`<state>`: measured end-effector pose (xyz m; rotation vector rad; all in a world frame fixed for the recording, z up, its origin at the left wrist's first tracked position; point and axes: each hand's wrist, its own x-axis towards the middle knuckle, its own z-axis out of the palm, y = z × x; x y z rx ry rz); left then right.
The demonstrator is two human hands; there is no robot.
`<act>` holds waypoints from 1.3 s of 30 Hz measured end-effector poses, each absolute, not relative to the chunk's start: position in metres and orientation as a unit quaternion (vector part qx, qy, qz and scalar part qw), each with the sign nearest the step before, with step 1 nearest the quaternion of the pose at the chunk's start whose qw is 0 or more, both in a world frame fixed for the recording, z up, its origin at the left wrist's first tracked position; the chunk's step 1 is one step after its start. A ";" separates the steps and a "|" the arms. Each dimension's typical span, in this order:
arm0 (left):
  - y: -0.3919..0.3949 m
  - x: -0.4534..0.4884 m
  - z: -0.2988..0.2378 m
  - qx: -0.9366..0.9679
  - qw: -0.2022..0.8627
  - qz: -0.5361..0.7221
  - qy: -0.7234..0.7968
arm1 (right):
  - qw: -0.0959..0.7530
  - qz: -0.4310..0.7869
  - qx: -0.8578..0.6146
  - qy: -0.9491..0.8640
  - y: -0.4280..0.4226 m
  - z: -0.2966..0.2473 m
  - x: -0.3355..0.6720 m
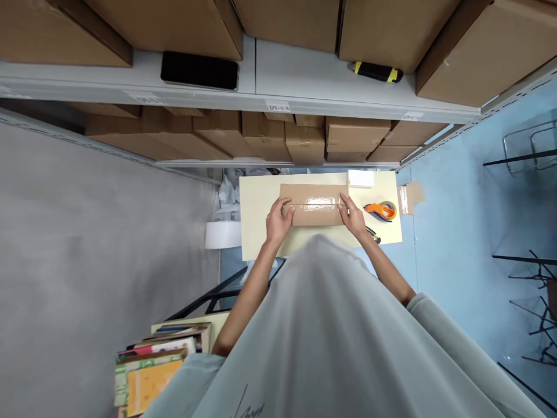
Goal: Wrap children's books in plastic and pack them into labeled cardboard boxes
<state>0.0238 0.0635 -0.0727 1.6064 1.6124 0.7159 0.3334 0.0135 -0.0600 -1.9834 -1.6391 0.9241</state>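
A flat brown cardboard box [314, 216] lies on a pale yellow table [256, 197], with a strip of clear tape [319, 201] along its top. My left hand [278, 219] rests on the box's left end, fingers curled over the edge. At the right end my right hand [351, 213] presses down with fingers on the tape. Both hands touch the box.
An orange tape dispenser [382, 210] and a small white box [361, 178] lie on the table to the right. Ahead stand grey shelves [278, 93] with cardboard boxes, a black phone [199, 70] and a yellow-black knife [376, 71]. Books [152, 366] are stacked at lower left.
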 end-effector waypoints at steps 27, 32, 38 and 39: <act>0.018 0.015 -0.101 0.564 0.356 0.340 0.663 | -0.006 0.209 -0.811 -0.547 -0.046 -0.152 0.499; 0.017 0.017 -0.099 0.573 0.348 0.333 0.662 | 0.024 0.226 -0.800 -0.556 -0.040 -0.145 0.502; 0.016 0.018 -0.097 0.580 0.350 0.321 0.662 | 0.104 0.303 -0.733 -0.600 -0.029 -0.066 0.472; 0.016 0.018 -0.097 0.580 0.351 0.323 0.660 | 0.122 0.318 -0.715 -0.611 -0.026 -0.048 0.461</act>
